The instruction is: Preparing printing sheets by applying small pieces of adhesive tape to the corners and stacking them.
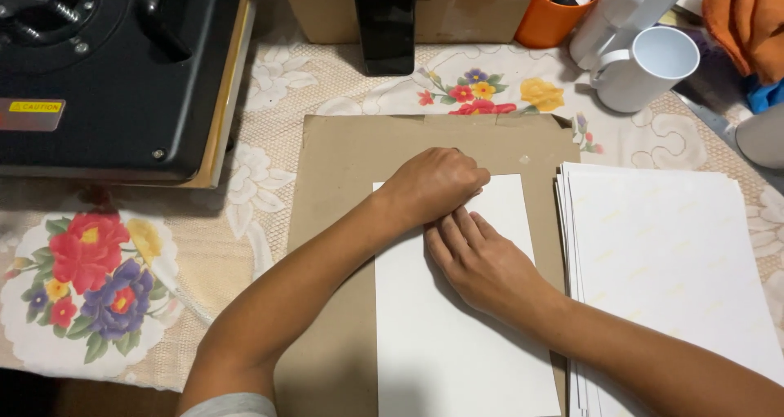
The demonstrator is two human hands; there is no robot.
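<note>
I see my left hand (437, 184) curled into a loose fist, knuckles pressing on the upper part of the white sheet (457, 335); whether it pinches anything I cannot tell. My right hand (482, 262) lies flat and open just below it, fingers touching the left. The sheet rests on brown cardboard (343, 221) on the tabletop (245, 245). Right of the cardboard sits a paper stack (670, 254); beyond it, a white mug (645, 70).
</note>
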